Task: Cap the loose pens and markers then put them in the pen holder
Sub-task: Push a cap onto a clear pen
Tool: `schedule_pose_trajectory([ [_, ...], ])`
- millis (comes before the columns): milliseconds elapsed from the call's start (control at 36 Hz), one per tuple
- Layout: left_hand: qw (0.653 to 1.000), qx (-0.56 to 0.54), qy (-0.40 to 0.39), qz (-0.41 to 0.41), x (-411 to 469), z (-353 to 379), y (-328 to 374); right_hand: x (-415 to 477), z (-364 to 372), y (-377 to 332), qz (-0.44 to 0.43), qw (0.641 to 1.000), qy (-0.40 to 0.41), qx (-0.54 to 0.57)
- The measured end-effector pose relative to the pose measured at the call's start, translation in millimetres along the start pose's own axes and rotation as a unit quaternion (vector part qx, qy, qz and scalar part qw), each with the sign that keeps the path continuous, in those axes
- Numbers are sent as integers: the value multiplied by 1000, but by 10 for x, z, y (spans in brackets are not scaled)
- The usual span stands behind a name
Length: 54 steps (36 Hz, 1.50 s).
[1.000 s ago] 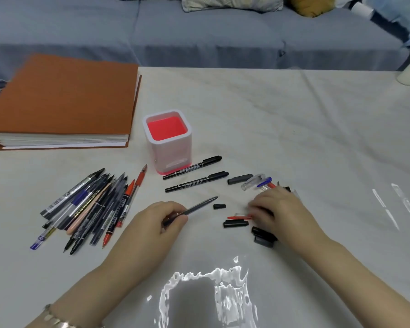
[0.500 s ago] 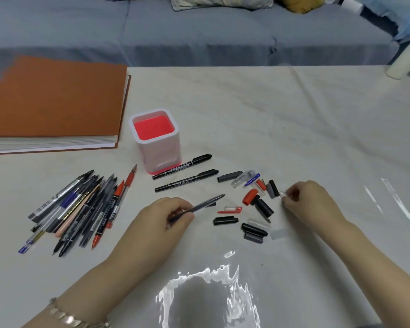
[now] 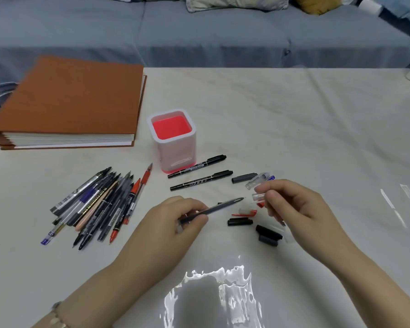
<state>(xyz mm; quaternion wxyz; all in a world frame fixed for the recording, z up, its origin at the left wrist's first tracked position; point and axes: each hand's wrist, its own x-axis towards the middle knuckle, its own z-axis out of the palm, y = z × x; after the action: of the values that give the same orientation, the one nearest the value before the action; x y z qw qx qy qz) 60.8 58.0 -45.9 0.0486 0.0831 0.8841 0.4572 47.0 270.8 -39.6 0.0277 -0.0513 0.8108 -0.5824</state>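
A white pen holder [image 3: 175, 147] glows red inside, beside an orange-brown binder [image 3: 66, 98], black markers [image 3: 200, 181], and a grey-blue sofa [image 3: 199, 31].

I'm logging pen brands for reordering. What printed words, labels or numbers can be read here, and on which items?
Red-capped pen in the loose pile: white print along its barrel, too blurred to read for sure.
Two black markers beside the pen holder: white lettering, too small to read.
Clear pen at the pile's left: barcode-like label, digits unreadable.
Orange binder: no text visible.
Nothing else carries legible text.
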Motion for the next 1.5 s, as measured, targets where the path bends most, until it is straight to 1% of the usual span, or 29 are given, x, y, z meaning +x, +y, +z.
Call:
schedule_pose_trajectory([
  [167,1000,-9,-3,6,-47,-37,38,-16,74,-66,11,1000,-15,10],
  [306,999,13,7,28,-67,-28,33,-45,151,-98,10,999,-52,-4],
  [389,996,51,25,73,-73,-33,-23,-56,171,-150,9,999,-39,30],
  [444,990,76,33,116,-81,-56,-53,-66,192,-192,-2,999,-30,34],
  [528,977,115,67,166,-114,-61,-48,-78,233,-209,-16,999,-12,33],
  [611,967,138,101,191,-131,-33,-56,-80,259,-220,-23,999,-5,27],
  [694,964,142,103,202,-143,-28,-75,-79,270,-231,-22,999,-20,24],
  [778,974,97,91,185,-155,-34,-78,-90,271,-232,-7,998,-23,59],
  [861,982,67,80,159,-165,-27,-95,-91,285,-202,-5,998,-29,63],
  [917,982,99,64,149,-157,-34,-108,-95,303,-139,-5,998,-42,41],
  [972,976,163,43,140,-130,-50,-103,-119,331,-28,-16,997,-73,-17],
  [1028,964,221,33,143,-75,-51,-101,-157,354,93,-20,989,-119,-89],
  [1083,961,236,16,140,-12,-36,-116,-175,341,163,-26,979,-150,-135],
  [1111,962,234,6,138,20,-25,-128,-174,316,170,-24,979,-154,-134],
  [1167,965,223,-30,135,62,13,-129,-155,240,186,-33,982,-142,-124],
  [1250,974,189,-77,94,90,91,-115,-107,101,237,-82,974,-133,-162],
  [1306,978,173,-75,89,94,136,-91,-84,51,263,-105,968,-141,-177],
  [1389,985,132,-85,65,90,156,-18,-36,-33,285,-92,971,-153,-160],
  [1417,986,127,-88,56,87,136,-28,-19,-91,300,-97,968,-150,-174],
  [1444,988,127,-77,42,90,98,-61,-1,-182,331,-104,963,-141,-203],
  [1500,991,128,-23,5,100,-23,-202,28,-424,433,-100,951,-93,-276],
])
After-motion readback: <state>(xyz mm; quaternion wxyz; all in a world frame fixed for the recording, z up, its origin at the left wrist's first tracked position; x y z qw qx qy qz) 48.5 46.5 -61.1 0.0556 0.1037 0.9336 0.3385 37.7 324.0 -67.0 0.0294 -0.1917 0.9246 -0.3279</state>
